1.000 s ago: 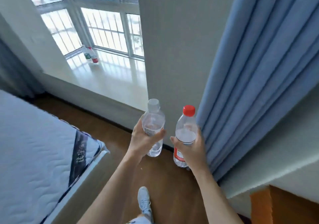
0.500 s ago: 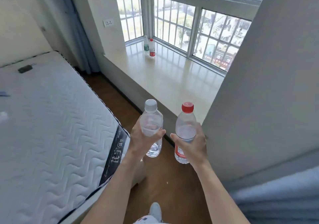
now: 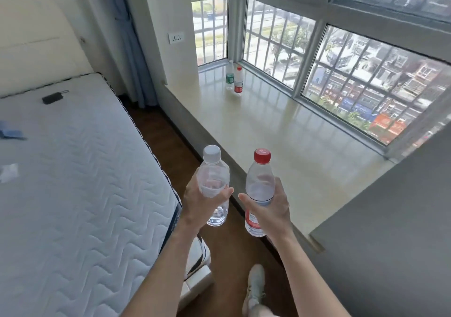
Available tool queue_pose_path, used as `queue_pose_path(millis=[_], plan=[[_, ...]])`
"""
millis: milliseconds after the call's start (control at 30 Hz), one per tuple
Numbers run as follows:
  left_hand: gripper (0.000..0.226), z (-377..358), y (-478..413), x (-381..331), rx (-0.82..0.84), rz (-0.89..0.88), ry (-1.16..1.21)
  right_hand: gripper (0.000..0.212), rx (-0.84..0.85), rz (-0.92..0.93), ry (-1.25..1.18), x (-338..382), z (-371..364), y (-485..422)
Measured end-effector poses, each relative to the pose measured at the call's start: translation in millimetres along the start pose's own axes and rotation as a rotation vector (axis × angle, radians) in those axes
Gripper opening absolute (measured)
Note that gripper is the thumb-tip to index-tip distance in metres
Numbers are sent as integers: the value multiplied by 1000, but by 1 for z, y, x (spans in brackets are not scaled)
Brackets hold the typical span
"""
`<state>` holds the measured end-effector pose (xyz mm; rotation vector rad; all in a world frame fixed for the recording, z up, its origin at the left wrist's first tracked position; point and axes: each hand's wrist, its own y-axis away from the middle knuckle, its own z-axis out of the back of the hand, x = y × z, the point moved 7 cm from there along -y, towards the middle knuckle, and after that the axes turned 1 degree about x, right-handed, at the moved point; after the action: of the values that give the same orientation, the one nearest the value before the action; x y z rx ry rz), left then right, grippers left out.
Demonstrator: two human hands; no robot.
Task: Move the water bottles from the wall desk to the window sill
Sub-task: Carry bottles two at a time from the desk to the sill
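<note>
Head view: left hand (image 3: 202, 200) grips an upright white-capped bottle (image 3: 214, 185); right hand (image 3: 269, 206) grips a red-capped bottle (image 3: 260, 189) just beside it. Window sill (image 3: 280, 131) stretches ahead of the right hand, with two bottles (image 3: 233, 79) far beyond.

Window sill (image 3: 280, 131): a long stretch of bare, glossy surface is seen between the near end and the far corner.
Far corner: occupied by a green-label bottle (image 3: 229, 76) and a red-label bottle (image 3: 238, 81), stood upright and touching.
Window side: the sill is closed off by a barred window (image 3: 366, 79) along its whole length.
Near end: bounded on the right by a grey wall (image 3: 390, 231).
Left: a narrow strip of wooden floor (image 3: 170, 141) is hemmed in by the mattress (image 3: 73, 182).
Approach: nothing is seen between the sill edge and the left hand (image 3: 202, 200) or right hand (image 3: 271, 208), each with its grip filled by a bottle.
</note>
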<state>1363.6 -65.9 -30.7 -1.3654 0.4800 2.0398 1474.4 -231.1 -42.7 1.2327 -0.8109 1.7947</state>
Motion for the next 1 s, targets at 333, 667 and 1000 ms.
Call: queue_pose_path(millis=[333, 667, 1000], plan=[[65, 12, -146, 9, -191, 63, -35, 59, 175, 86, -17, 11, -73, -175], [55, 27, -285, 7, -361, 118, 54, 50, 337, 133, -27, 37, -140, -343], [51, 71, -372, 43, -431, 216, 78, 49, 493, 144, -22, 46, -236, -423]])
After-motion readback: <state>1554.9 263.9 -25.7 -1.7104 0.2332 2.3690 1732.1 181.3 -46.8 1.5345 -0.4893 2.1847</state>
